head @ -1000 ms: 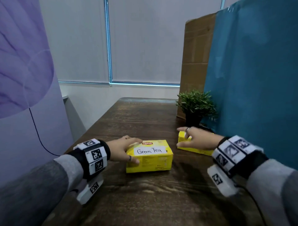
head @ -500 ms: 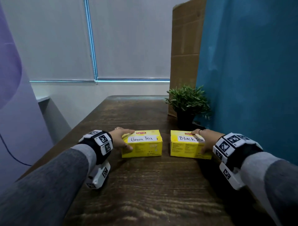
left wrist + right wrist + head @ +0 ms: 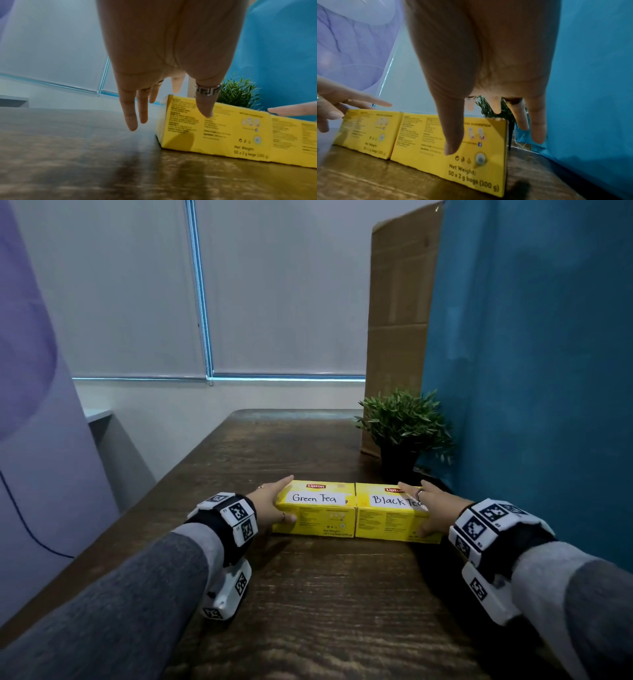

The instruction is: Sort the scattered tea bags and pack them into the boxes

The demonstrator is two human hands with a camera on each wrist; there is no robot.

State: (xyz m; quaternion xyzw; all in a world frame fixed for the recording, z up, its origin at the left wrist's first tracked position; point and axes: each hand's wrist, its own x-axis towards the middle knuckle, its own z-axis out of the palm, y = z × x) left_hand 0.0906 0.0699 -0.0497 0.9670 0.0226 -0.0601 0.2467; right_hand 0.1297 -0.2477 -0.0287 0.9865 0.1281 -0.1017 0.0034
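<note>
**A:** Status?

**B:** Big stuff first. Dark wooden table (image 3: 308, 594), teal cloth panel (image 3: 534, 354) along my right, upright cardboard sheet (image 3: 397, 302) behind a small potted plant (image 3: 404, 422) at the far right.

**A:** Boxes?

**B:** Two yellow cartons mid-table, end to end, touching. Green Tea box (image 3: 318, 513) on the left, Black Tea box (image 3: 390, 517) on the right, plant just behind it. Both lids look closed.

**A:** Hands?

**B:** My left hand (image 3: 270, 505) is at the Green Tea box's outer end, fingers straight, thumb on the front face. The left wrist view shows the fingers hanging beside the end, not wrapped. My right hand (image 3: 435, 508) mirrors it on the Black Tea box: straight fingers over the top edge, thumb on the front. Both flat and relaxed, bracing, gripping nothing.

**A:** Tea bags?

**B:** None in any view. Can't say whether they're inside the boxes or out of frame.

**A:** Handling?

**B:** Thin cardboard, print says 50 x 2 g, so light I'd guess. It likely slides easily on this wood and dents if squeezed mid-panel. I'd hold at the ends or corners, where it's stiffest, and pin the base with one hand while lifting the lid flap.

**A:** Risk?

**B:** Right box sits near the plant; a hard shove could knock the pot.
</note>
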